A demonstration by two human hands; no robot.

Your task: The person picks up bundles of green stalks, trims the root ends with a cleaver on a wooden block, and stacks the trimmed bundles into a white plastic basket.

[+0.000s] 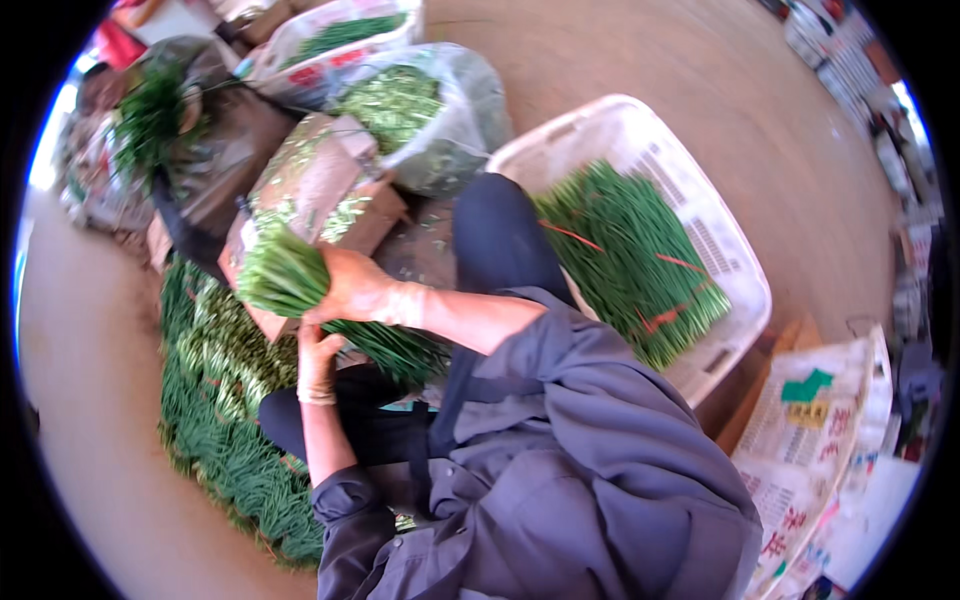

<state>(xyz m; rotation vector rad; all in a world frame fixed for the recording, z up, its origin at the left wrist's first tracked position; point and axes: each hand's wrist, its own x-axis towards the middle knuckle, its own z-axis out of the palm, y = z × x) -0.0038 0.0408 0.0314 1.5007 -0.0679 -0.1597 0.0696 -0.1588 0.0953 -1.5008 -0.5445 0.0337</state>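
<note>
My right hand [356, 285], in a thin glove, grips a bunch of chives [281, 274] around its middle. The pale cut ends point up and left, and the dark green leaves hang toward my lap. My left hand [319, 352], also gloved, holds the same bunch from below; its fingers are partly hidden. Under the pale ends is a cardboard box [300, 176] strewn with trimmed bits. Beside my left knee lies a long pile of chives [225, 427]. A white plastic crate [724, 232] by my right knee holds chives tied with orange bands [622, 247].
A clear plastic bag [472, 82] of pale trimmings stands beyond the box. Behind it is another white crate [412, 22] with chives. At upper left, another person's hand [191, 109] holds green chives. White crates [810, 420] bearing writing stand at right.
</note>
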